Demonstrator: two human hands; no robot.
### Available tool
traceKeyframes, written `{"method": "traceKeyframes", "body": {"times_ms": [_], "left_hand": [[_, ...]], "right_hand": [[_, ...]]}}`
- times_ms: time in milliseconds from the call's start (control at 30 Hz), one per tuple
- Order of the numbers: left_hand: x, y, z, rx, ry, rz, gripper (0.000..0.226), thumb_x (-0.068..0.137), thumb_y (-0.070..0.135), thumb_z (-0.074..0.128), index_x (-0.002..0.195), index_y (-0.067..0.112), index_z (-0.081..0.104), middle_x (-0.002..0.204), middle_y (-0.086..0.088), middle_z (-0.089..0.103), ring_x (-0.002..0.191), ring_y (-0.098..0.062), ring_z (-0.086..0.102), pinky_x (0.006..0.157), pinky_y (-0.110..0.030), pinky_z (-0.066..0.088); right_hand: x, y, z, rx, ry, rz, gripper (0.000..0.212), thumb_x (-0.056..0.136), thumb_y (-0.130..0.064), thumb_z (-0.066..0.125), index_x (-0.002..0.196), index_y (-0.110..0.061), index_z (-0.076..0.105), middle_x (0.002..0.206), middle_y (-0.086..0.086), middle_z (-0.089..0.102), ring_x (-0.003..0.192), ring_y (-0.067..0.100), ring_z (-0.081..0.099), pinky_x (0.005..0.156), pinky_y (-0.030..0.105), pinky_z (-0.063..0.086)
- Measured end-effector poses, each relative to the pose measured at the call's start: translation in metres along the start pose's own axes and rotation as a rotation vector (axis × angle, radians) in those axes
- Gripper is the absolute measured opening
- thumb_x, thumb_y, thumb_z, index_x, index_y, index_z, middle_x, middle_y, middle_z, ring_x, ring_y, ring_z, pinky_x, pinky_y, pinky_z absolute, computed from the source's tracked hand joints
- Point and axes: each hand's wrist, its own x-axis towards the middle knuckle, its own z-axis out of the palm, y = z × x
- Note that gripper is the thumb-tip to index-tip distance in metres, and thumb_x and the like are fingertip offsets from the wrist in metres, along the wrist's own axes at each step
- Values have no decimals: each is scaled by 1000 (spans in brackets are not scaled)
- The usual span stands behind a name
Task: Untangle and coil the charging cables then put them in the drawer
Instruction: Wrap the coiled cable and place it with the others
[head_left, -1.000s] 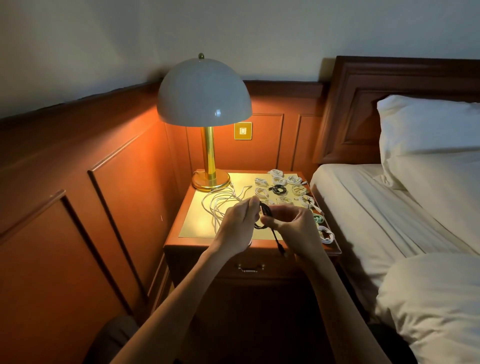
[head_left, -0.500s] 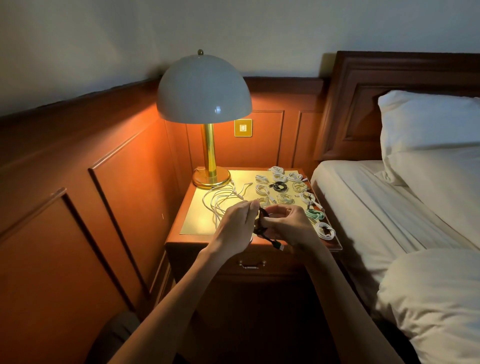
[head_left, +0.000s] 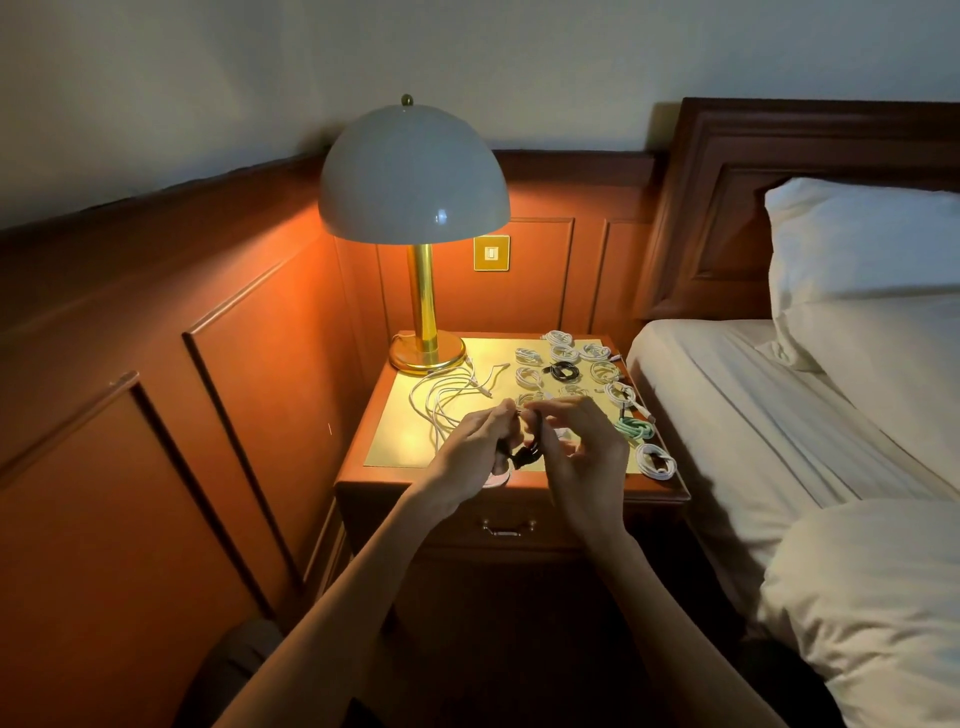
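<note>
A: What's moved?
B: The black cable (head_left: 525, 456). Its tail hung below the hands a second ago, and now it is gathered short between them.
A: How do the hands sit?
B: The left hand (head_left: 475, 452) has its fingers curled round the bundle. The right hand (head_left: 584, 447) pinches the top of the loop with thumb and fingertips. Both hover over the front edge of the nightstand (head_left: 415, 480).
A: And the other cables?
B: A loose white cable (head_left: 441, 400) sprawls near the base of the lamp (head_left: 415, 176). The coiled cables (head_left: 563, 354) lie in rows on the right side of the top, with a black coil (head_left: 563, 371) and a green coil (head_left: 635, 428) among the white ones.
A: The drawer?
B: The drawer (head_left: 506, 529) is closed, just under the hands. The bed (head_left: 753, 415) stands right beside the nightstand.
</note>
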Motion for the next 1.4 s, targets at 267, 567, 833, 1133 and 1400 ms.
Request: {"method": "traceKeyframes", "body": {"times_ms": [267, 567, 833, 1133, 1400], "left_hand": [[2, 6, -4, 211, 53, 127, 45, 104, 43, 36, 66, 23, 49, 57, 11, 45, 49, -6, 35, 51, -30, 25], [-3, 6, -14, -72, 3, 5, 43, 109, 27, 31, 69, 18, 42, 64, 6, 42, 56, -7, 30, 49, -20, 28], [-6, 15, -1, -297, -14, -68, 40, 109, 26, 31, 71, 20, 39, 66, 3, 40, 51, -5, 31, 49, -17, 30], [-4, 17, 7, -167, 3, -49, 41, 110, 28, 29, 71, 19, 38, 67, 1, 38, 52, -5, 30, 46, -15, 27], [-2, 7, 9, 157, 168, 43, 47, 99, 46, 33, 57, 28, 47, 63, -1, 41, 61, -16, 40, 69, -37, 36]], "right_hand": [[6, -25, 7, 847, 193, 992, 14, 99, -13, 58, 106, -12, 70, 110, 9, 74, 99, 24, 73, 70, 41, 62], [16, -4, -37, 655, -89, 942, 16, 77, -12, 76, 90, -3, 75, 98, 12, 77, 84, 28, 75, 65, 34, 61], [20, 4, -53, -420, -424, 168, 21, 84, -29, 78, 105, -26, 78, 105, -10, 74, 91, 8, 65, 77, 29, 56], [-2, -18, -15, 358, -103, 858, 19, 99, -10, 58, 98, -28, 64, 104, 0, 72, 87, 19, 75, 72, 36, 63], [-2, -16, 2, 847, 137, 1133, 13, 101, -3, 52, 109, -7, 60, 91, 10, 76, 85, 19, 75, 72, 31, 59]]}}
